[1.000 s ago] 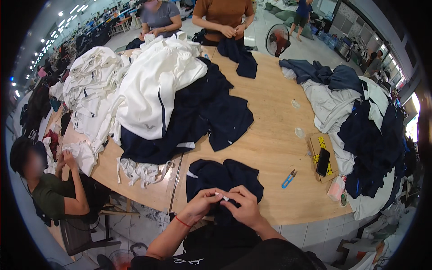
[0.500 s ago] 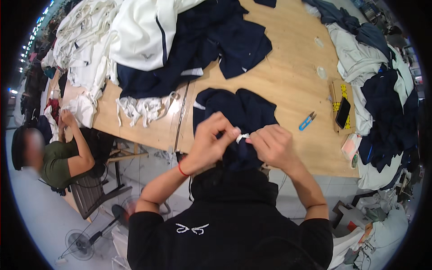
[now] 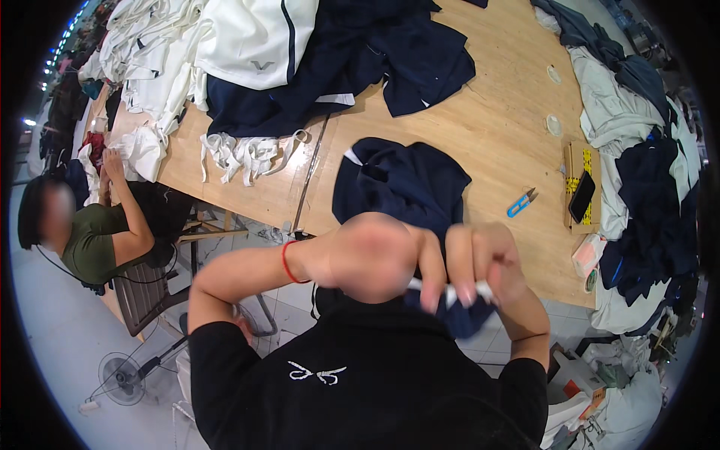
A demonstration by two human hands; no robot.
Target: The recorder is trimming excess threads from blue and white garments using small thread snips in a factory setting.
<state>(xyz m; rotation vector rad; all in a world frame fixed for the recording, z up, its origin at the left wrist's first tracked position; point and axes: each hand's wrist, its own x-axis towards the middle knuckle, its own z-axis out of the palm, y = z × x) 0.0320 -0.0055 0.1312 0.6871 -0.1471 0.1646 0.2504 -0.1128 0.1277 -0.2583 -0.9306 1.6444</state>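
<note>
Close to my chest, my left hand [image 3: 379, 259] is raised, partly smeared, with its fingers pinching an edge of navy cloth [image 3: 466, 321]. My right hand [image 3: 491, 262] grips the same cloth just beside it, fingers bent downward. A white strip [image 3: 482, 289] shows along the edge between and under the fingertips; whether it is a tape or a label I cannot make out. Beyond my hands a navy garment [image 3: 401, 180] lies on the wooden table [image 3: 510, 150]. My hands hide whether the held cloth is part of it.
Blue thread snips [image 3: 522, 202] lie to the right, near a phone [image 3: 581, 198] on a cardboard box [image 3: 591, 165]. White garments [image 3: 255, 45], navy pieces [image 3: 427, 60] and white strips [image 3: 251, 157] cover the far left. Fabric piles [image 3: 645, 195] line the right edge. A co-worker [image 3: 105, 232] sits left.
Both hands have come up and toward my chest, bringing the navy cloth with its white edge along. The navy garment's near part is drawn in. The view has shifted slightly.
</note>
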